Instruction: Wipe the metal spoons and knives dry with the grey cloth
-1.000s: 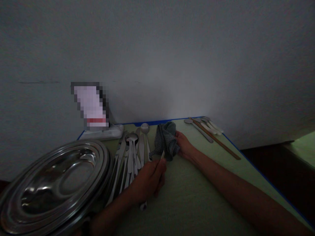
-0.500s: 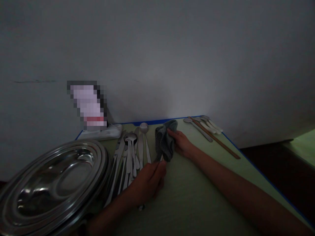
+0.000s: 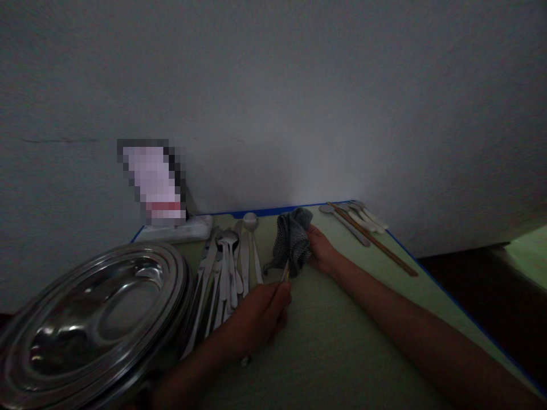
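My left hand (image 3: 261, 313) is closed around the handle of a thin metal piece of cutlery (image 3: 285, 273). The far end of that piece is covered by a grey textured cloth (image 3: 293, 239), so its kind cannot be made out. My right hand (image 3: 321, 248) grips the cloth from the right side, with most of its fingers hidden behind the fabric. Left of my hands lies a pile of metal spoons (image 3: 231, 239) and knives (image 3: 245, 256). A small round-bowled spoon (image 3: 250, 221) rests at the pile's right edge.
Stacked metal plates (image 3: 171, 267) fill the left side of the green table (image 3: 325, 341). Behind them, a blurred phone (image 3: 154, 182) leans upright on a white base (image 3: 171, 229). A spoon (image 3: 345, 225), wooden chopsticks (image 3: 376, 242) and white-handled cutlery (image 3: 367, 219) lie at the back right. A wall stands behind.
The cloth and my right hand have shifted slightly right. A little more of the cutlery piece shows between the cloth and my left hand, which has barely moved.
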Tool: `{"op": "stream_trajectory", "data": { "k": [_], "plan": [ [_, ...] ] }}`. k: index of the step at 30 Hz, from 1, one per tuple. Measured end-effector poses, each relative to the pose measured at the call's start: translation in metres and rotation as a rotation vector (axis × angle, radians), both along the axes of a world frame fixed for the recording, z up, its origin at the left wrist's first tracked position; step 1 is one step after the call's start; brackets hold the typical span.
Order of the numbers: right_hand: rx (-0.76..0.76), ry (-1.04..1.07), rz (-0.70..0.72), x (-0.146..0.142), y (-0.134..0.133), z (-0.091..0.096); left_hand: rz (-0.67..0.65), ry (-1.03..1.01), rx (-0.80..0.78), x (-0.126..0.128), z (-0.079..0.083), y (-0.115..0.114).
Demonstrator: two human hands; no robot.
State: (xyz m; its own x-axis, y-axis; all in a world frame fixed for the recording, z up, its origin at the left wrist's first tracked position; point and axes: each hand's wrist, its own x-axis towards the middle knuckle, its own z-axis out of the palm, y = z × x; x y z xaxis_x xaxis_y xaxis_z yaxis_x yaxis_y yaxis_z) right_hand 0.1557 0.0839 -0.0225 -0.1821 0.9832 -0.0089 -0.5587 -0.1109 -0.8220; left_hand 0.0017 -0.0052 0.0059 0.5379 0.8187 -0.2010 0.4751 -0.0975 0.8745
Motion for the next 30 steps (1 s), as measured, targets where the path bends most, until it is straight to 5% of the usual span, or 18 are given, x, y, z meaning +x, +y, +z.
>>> {"op": "stream_trajectory", "data": {
  "k": [14,21,30],
  "plan": [
    [-0.118,-0.091,-0.138,-0.0017,-0.0018,0.0015,0.000,0.002,-0.016,-0.0012,-0.0007,0.0005],
    [-0.049,-0.007,0.007,-0.0004,-0.0009,0.0011,0.016,-0.045,-0.034,-0.0021,-0.0041,0.0008],
    [-0.014,-0.050,0.010,-0.0003,-0.0018,0.0027,0.057,-0.045,-0.056,-0.0006,-0.0038,0.0011]
  ]
}}
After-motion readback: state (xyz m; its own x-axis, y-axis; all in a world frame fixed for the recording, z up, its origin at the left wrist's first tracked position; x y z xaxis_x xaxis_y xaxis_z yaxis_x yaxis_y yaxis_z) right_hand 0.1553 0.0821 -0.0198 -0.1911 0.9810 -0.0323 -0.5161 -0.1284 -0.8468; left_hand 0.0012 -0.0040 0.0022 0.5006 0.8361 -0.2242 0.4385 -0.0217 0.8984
